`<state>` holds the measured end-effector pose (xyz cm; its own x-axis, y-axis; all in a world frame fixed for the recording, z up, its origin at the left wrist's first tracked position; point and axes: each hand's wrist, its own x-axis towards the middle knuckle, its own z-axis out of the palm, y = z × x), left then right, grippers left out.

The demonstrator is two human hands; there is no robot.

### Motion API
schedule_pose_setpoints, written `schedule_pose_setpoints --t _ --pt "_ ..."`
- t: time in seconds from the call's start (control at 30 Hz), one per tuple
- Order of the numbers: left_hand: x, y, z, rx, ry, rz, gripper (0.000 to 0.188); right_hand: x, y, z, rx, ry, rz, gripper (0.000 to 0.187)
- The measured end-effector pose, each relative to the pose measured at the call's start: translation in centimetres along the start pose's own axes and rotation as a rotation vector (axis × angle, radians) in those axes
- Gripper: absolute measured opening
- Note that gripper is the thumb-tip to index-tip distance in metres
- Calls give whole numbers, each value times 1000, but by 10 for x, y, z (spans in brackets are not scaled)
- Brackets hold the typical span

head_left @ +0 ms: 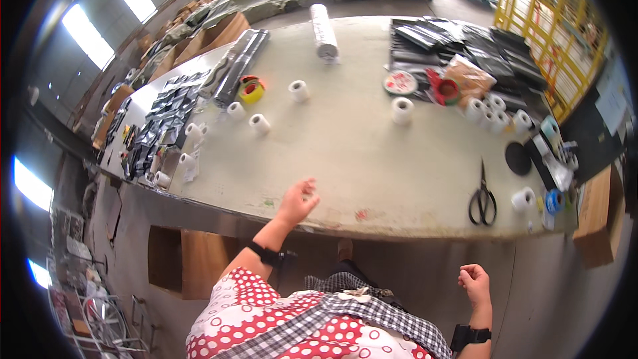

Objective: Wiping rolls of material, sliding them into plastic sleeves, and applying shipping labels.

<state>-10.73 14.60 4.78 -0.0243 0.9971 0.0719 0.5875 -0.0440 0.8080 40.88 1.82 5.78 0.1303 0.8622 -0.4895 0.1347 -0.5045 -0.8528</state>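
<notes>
My left hand (298,201) hovers over the near edge of the pale table (372,173), its fingers loosely bent and apart, nothing seen in them. Off the table, at the lower right, my right hand (474,279) hangs with half-curled fingers and no visible object. Black-handled scissors (482,205) lie on the table above my right hand, blades pointing away. Past my left hand stand small white rolls (259,123), one of them a little farther off (298,91). Another white roll (401,111) stands right of the middle.
At the far left lie dark film rolls (242,66) and a yellow tape roll (252,89). Far back is a long wrapped roll (323,33). Black bags (492,50) and several white rolls (488,118) fill the right. Cardboard boxes (598,219) flank the table; a yellow fence (551,33) stands beyond.
</notes>
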Motion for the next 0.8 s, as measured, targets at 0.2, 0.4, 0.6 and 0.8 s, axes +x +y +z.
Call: schedule_pose_setpoints --t 0.2,0.4,0.6,0.8 --pt "127 -126 -106 395 725 -257 68 96 -104 91 -479 30 -345 37" --pt "196 -237 -215 426 894 -268 67 232 -172 192 -915 231 -657 86" --pt "241 -269 -231 -320 792 -144 65 325 -218 243 -890 515 -605 90" --pt "228 -190 -144 -536 451 -68 60 321 -231 263 -888 346 -772 74"
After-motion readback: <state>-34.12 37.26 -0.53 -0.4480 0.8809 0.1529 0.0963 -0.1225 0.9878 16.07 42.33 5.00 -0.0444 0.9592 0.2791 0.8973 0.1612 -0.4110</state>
